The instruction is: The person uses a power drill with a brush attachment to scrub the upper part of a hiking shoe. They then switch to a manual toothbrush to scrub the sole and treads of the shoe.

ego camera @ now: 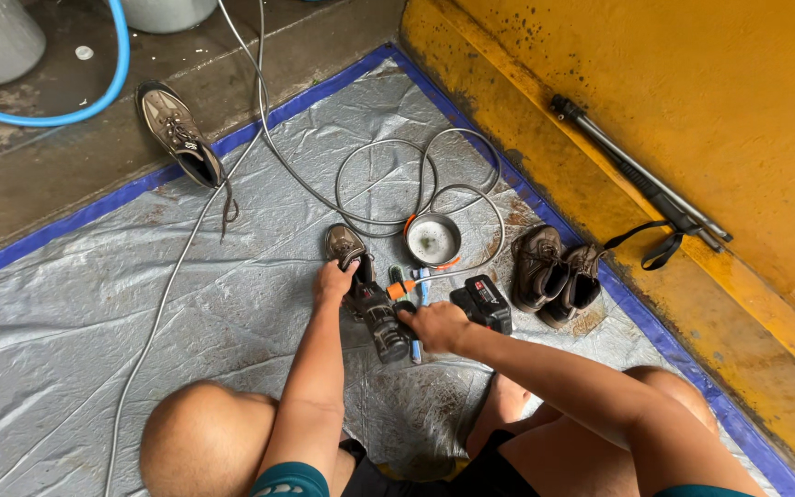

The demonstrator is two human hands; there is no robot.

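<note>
A grey tarp point(140, 304) covers the floor to catch dirt, and near its middle the left hand point(333, 279) pins a brown shoe point(361, 290) down, grip closed on it, while the right hand's point(434, 324) grip wraps a cordless tool point(480, 302) beside that shoe.

A single shoe point(179, 133) is lying beyond the silver tarp's point(66, 313) far blue edge. A pair of brown shoes point(558, 273) is sitting on the tarp's right side, a black tripod point(637, 175) resting just past it.

head view, steeply down, close over the tarp point(94, 322)
</note>
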